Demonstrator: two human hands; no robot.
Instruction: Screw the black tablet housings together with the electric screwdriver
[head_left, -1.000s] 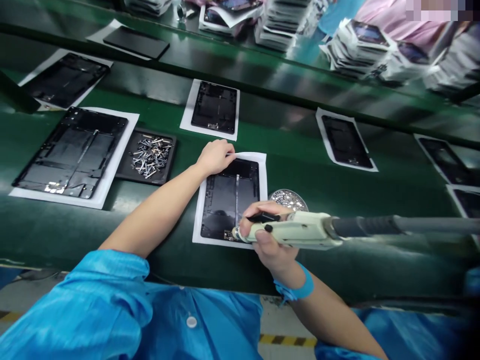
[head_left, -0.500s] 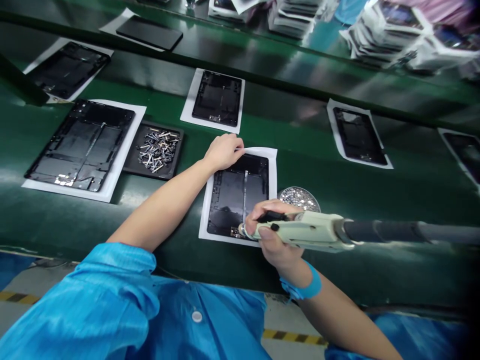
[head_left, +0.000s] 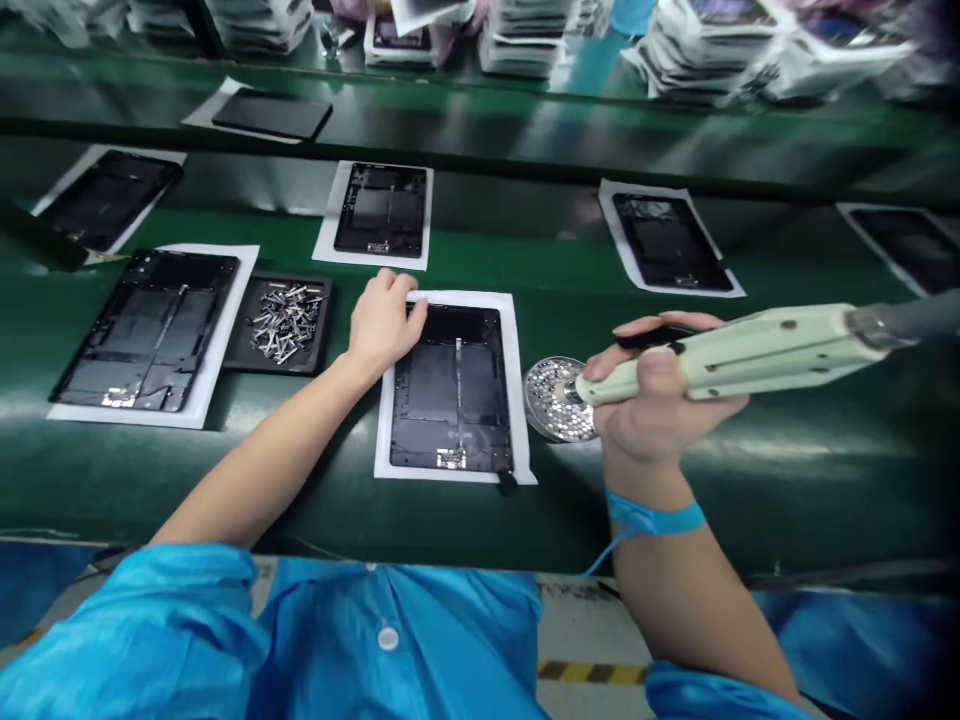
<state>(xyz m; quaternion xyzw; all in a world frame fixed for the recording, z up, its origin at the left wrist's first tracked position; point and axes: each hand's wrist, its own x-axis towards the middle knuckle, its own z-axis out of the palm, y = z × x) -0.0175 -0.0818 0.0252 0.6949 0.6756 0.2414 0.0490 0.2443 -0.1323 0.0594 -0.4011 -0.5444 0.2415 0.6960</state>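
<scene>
A black tablet back housing (head_left: 427, 395), with a ribbon cable down its middle and a small circuit board at its near edge, lies on a white sheet (head_left: 521, 440) before me. My left hand (head_left: 384, 318) rests at the housing's far left corner, thumb apart from the loosely bent fingers, with nothing visible in it. My right hand (head_left: 652, 410) is wrapped round a pale green electric screwdriver (head_left: 772, 350), held nearly level. Its tip points left, over a round dish (head_left: 551, 378) of small shiny pieces, probably screws. Whether the tip touches them I cannot tell.
A black tray (head_left: 238, 345) of loose small metal-coloured parts (head_left: 286, 322) stands left, beside another tablet housing (head_left: 154, 330). More housings on white sheets lie farther back, such as one (head_left: 382, 210) beyond my left hand. Stacks of wrapped parts (head_left: 525, 40) fill the upper shelf.
My right hand has lifted the screwdriver off the housing's near edge and carried it right, to the dish. My left hand's thumb has parted from its fingers at the sheet's edge. The view has shifted.
</scene>
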